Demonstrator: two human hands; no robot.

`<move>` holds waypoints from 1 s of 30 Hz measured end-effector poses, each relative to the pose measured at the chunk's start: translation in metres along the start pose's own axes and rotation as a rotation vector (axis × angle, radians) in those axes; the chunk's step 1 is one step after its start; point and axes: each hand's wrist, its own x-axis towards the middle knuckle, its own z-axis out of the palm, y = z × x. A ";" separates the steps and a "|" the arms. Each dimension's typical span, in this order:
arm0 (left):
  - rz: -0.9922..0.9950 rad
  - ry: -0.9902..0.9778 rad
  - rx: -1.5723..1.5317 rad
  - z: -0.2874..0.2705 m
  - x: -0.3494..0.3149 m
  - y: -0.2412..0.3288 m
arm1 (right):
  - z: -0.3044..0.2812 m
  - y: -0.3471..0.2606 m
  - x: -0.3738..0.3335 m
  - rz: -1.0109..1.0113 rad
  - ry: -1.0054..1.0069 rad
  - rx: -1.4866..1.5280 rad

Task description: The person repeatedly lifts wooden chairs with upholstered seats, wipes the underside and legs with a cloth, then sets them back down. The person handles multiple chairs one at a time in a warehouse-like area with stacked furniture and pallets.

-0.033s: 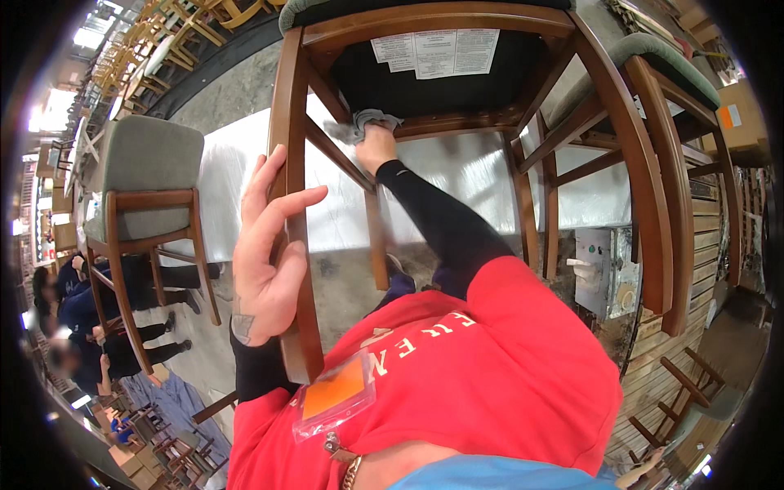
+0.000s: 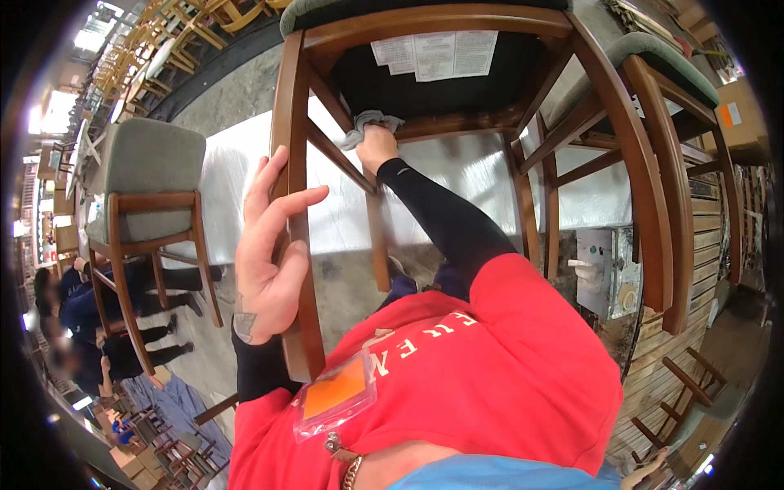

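Head-worn fisheye looks down from close, rim seemingly blurred.

Pale wooden chairs (image 2: 189,34) line the grey concrete floor (image 2: 237,91); a grey-upholstered chair (image 2: 155,163) stands at left, and bright patches (image 2: 59,110) beyond are probably windows.

Glossy wooden chair frame (image 2: 441,24), matt cloth rag (image 2: 358,127), paper labels (image 2: 453,57), shiny plastic badge holder (image 2: 336,416)

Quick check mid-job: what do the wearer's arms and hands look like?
Tight black sleeves reach both wrists, under looser red sleeves. The right hand is ungloved, with a small pale mark on its cuff. The left hand, also ungloved, has a dark tattoo-like outline near the wrist.
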 end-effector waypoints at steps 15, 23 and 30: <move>-0.060 0.044 0.063 -0.001 -0.007 -0.013 | -0.004 -0.100 0.051 0.070 0.059 0.426; -0.051 0.046 0.008 0.005 0.000 -0.010 | -0.097 -0.097 0.084 0.414 -0.330 1.778; -0.022 0.023 -0.002 0.010 0.011 -0.005 | -0.035 -0.096 0.063 0.274 0.031 0.895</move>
